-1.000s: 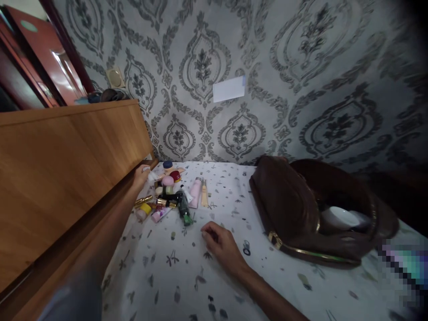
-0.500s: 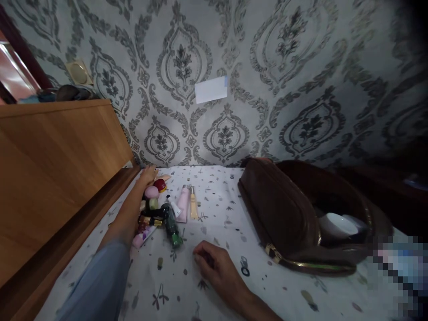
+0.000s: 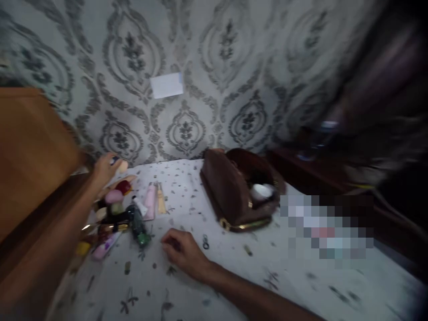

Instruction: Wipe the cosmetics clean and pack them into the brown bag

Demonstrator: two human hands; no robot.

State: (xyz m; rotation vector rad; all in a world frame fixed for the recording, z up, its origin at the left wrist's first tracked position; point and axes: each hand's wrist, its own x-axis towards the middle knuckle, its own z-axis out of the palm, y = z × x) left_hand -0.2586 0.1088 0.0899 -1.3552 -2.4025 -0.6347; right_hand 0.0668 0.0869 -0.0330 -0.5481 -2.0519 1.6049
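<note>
Beyond the pile of cosmetics, my left hand (image 3: 104, 170) is closed round a small pale-peach container (image 3: 123, 166) with a dark part; blur hides its exact kind. Just below it lie a dark red round case (image 3: 124, 187) and a pink oval item (image 3: 114, 196). A green bottle (image 3: 137, 227), a pink tube (image 3: 150, 200), a yellow tube (image 3: 161, 199) and a small white tube (image 3: 139, 206) are close by. My right hand (image 3: 185, 252) rests on the patterned sheet, loosely curled, with nothing visible in it, to the right of the green bottle.
An unzipped brown bag (image 3: 230, 196) stands right of centre with a white item (image 3: 261, 192) inside. A wooden panel (image 3: 33, 151) borders the left, and a patterned wall (image 3: 187, 129) rises behind. At the right is a dark reddish piece of furniture (image 3: 297, 167).
The view has swung right, so everything appears further left. My left hand has come up from the far end of the pile and now holds a small container. My right hand keeps its curled pose.
</note>
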